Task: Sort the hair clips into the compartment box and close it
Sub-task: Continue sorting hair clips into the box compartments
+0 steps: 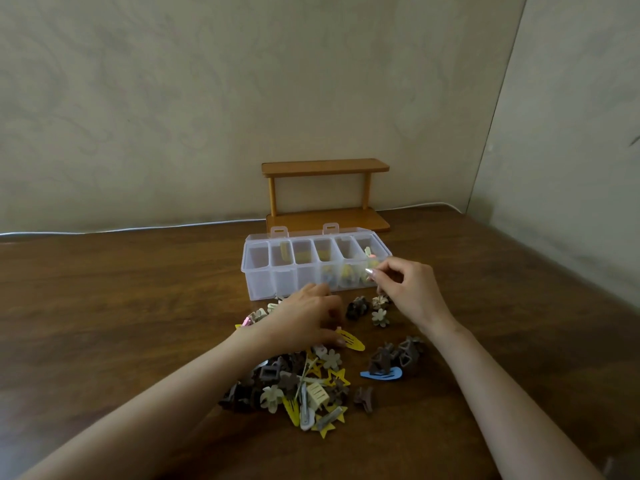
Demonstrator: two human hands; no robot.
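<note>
loosely curled right hand point(408, 289) at box point(263, 280), left hand point(304, 320) palm-down over clips point(311, 389)

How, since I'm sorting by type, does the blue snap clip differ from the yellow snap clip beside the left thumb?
The blue snap clip is blue, the yellow snap clip yellow. The blue one lies partly under a brown claw clip; the yellow one has no clip on it. The yellow one lies at the left hand's thumb; the blue one lies clear of that hand. Both are flat, teardrop-shaped, lying on the table.
</note>
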